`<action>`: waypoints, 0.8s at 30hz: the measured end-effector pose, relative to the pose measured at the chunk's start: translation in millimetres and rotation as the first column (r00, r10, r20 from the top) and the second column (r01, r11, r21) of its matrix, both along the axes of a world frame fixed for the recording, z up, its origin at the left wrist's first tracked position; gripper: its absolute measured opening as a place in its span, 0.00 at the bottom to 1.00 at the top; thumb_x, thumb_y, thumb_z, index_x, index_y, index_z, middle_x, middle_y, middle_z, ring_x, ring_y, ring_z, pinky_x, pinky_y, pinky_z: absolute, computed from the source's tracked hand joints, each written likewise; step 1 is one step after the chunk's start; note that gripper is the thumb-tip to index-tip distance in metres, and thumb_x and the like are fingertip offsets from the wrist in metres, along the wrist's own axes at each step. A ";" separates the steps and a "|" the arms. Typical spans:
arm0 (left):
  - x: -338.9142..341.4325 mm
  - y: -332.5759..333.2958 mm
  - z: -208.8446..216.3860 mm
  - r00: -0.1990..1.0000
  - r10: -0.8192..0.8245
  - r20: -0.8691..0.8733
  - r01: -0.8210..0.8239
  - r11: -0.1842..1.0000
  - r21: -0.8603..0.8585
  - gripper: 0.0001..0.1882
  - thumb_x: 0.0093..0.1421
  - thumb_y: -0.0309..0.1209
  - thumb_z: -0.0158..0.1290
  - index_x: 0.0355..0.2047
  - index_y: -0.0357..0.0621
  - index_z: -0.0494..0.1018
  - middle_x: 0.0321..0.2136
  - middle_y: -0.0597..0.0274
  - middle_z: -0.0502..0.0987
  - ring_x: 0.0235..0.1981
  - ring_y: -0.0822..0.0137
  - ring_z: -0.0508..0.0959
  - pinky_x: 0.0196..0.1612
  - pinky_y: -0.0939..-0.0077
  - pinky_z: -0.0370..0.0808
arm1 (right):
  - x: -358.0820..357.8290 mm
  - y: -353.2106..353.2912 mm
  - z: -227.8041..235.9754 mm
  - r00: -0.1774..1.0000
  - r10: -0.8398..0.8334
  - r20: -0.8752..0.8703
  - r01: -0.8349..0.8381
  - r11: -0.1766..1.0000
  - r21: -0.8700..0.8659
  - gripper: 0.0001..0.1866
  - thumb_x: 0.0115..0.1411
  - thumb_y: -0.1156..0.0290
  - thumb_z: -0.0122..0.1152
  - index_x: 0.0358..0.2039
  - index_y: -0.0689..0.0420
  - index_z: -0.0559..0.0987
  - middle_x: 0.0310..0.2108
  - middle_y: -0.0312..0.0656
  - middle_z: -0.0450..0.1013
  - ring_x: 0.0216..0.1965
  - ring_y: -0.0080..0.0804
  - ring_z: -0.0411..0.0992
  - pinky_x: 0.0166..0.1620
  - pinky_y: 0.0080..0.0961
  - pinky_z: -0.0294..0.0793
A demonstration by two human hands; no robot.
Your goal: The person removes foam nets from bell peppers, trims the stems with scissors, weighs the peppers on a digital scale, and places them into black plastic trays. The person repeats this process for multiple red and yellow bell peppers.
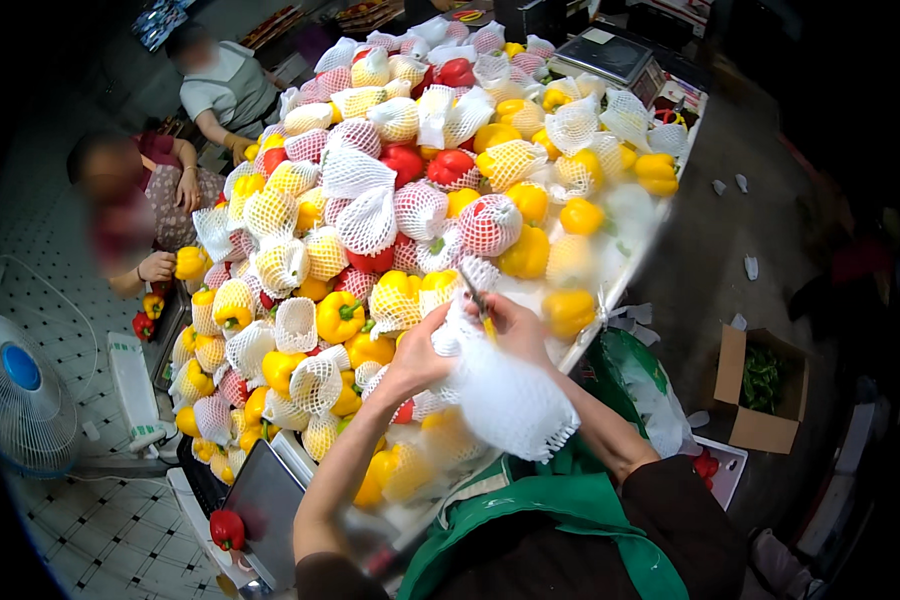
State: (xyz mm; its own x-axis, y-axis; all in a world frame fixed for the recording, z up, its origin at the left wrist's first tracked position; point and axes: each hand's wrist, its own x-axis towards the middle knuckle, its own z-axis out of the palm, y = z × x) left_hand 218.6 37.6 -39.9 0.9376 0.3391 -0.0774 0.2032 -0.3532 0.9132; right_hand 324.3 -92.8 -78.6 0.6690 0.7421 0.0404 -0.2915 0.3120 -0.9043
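A white foam net sleeve (515, 405) hangs below my two hands, blurred by motion. My left hand (422, 350) pinches its upper part. In my right hand (515, 330), close beside the left, is a slim cutting tool (485, 315) with a dark pointed tip and a yellow handle; its exact kind is unclear. Whether a pepper sits inside the sleeve cannot be made out. Beyond my hands lies a large heap of yellow bell peppers (340, 317) and red bell peppers (403, 163), many wrapped in white foam nets (367, 220).
Two people (220, 90) stand along the table's left side, one hand on a yellow pepper (192, 263). A scale (610, 50) is at the far right corner. On the floor are a fan (25, 385) at left and a cardboard box (760, 390) of green peppers at right.
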 end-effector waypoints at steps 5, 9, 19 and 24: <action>12.6 15.8 16.4 0.985 0.172 0.004 -0.135 0.756 0.641 0.27 0.41 0.41 0.64 0.42 0.43 0.75 0.33 0.53 0.78 0.36 0.57 0.79 0.39 0.66 0.75 | 11.8 -40.4 -12.7 0.989 -0.074 -0.126 0.085 0.993 0.077 0.11 0.59 0.75 0.59 0.43 0.60 0.74 0.39 0.34 0.72 0.36 0.17 0.71 0.41 0.16 0.71; 44.2 72.1 55.0 0.986 0.165 0.039 -0.085 0.281 0.956 0.23 0.37 0.39 0.65 0.37 0.47 0.77 0.54 0.49 0.65 0.51 0.50 0.68 0.43 0.60 0.73 | 23.8 -76.0 -22.0 0.921 -0.389 0.026 0.390 0.920 -0.053 0.07 0.59 0.75 0.58 0.39 0.59 0.74 0.32 0.35 0.73 0.28 0.19 0.71 0.31 0.15 0.69; 92.5 151.8 -24.7 0.994 0.105 -0.041 -0.017 0.493 0.870 0.27 0.40 0.33 0.62 0.44 0.51 0.74 0.37 0.50 0.69 0.40 0.47 0.73 0.44 0.55 0.71 | -32.1 -125.2 -71.9 0.904 -0.427 0.013 0.407 0.850 -0.333 0.06 0.56 0.77 0.61 0.32 0.60 0.73 0.23 0.32 0.69 0.21 0.15 0.67 0.26 0.13 0.68; 113.6 172.5 35.2 0.993 0.118 -0.019 -0.025 0.364 0.931 0.47 0.33 0.29 0.65 0.57 0.63 0.61 0.46 0.45 0.66 0.37 0.45 0.76 0.38 0.58 0.76 | -44.5 -136.6 -80.9 0.881 -0.472 0.015 0.433 0.795 -0.426 0.06 0.56 0.77 0.61 0.31 0.60 0.72 0.22 0.32 0.69 0.20 0.15 0.67 0.25 0.12 0.66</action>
State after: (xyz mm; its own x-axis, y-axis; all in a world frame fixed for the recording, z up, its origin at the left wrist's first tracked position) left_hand 332.2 210.1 -4.7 0.9131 0.3059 0.2694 0.3177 -0.9482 0.0000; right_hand 279.8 -229.5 -159.5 0.9185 0.2894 -0.2694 -0.2930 0.0405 -0.9553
